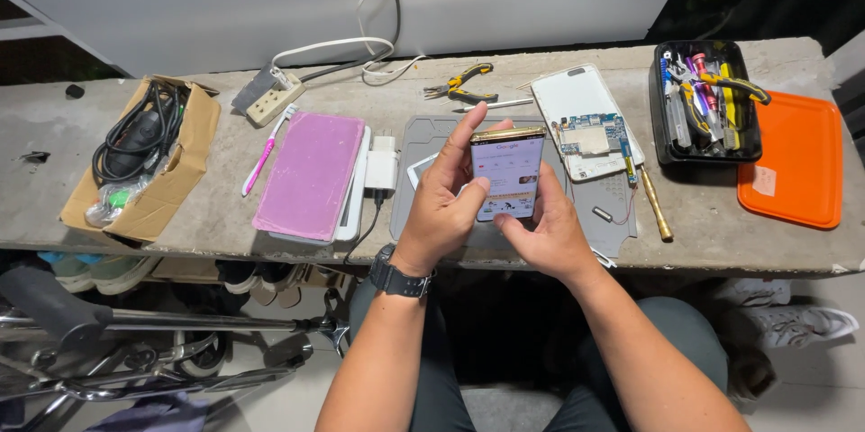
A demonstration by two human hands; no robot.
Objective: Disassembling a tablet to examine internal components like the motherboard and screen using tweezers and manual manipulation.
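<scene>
Cradling the lit smartphone [507, 173] upright above the tabletop [216, 216], we clasp it in both hands' grip, left hand [441, 207] and right hand [545, 234].

Concrete bench [54, 139] with orange tray [797, 162], cardboard box [171, 184], perhaps pliers [461, 82]

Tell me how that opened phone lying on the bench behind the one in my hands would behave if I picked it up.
The opened phone lies with its circuit board bare, so it is probably fragile; lifting by the edges seems safer. It looks thin and flat, likely light and unlikely to roll. With its cover off, loose parts might shift or drop. Both the left hand and right hand hold the lit phone.
</scene>
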